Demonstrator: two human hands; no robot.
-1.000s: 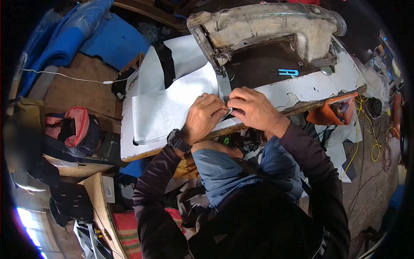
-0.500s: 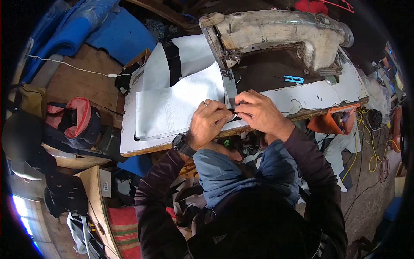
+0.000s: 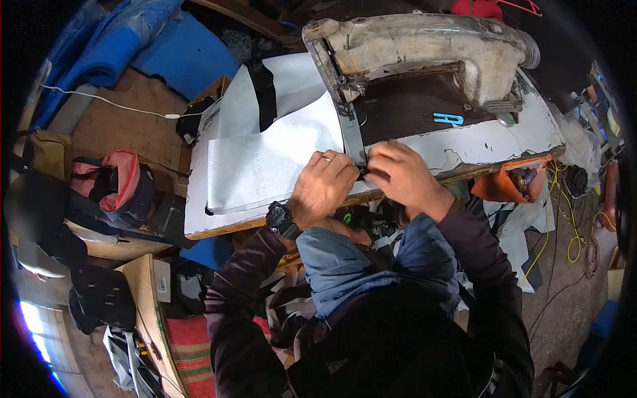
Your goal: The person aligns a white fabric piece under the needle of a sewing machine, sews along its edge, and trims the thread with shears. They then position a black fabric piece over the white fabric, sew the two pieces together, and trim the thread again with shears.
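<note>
My left hand (image 3: 324, 186), with a ring and a wristwatch, is closed at the front edge of the table, by the lower right corner of a white sheet piece (image 3: 272, 159). Close beside it, my right hand (image 3: 403, 176) is also closed, fingers bent towards the left fingertips. A small dark bit shows between the fingertips, too small and covered to name. Behind the hands stands a worn sewing machine (image 3: 411, 43), its needle end just above them. A black strap (image 3: 265, 96) lies across the white piece.
A blue thread clipper (image 3: 448, 119) rests on the machine bed. From the table's front edge hangs an orange pouch (image 3: 507, 180). An open bag with pink lining (image 3: 123, 182) and blue rolled sheets (image 3: 106, 56) are at the left. Yellow cord (image 3: 574, 242) lies on the right floor.
Both hands have shifted slightly at the table edge. The left fingers are drawn in more, and a pale bit seen between the hands before no longer shows.
</note>
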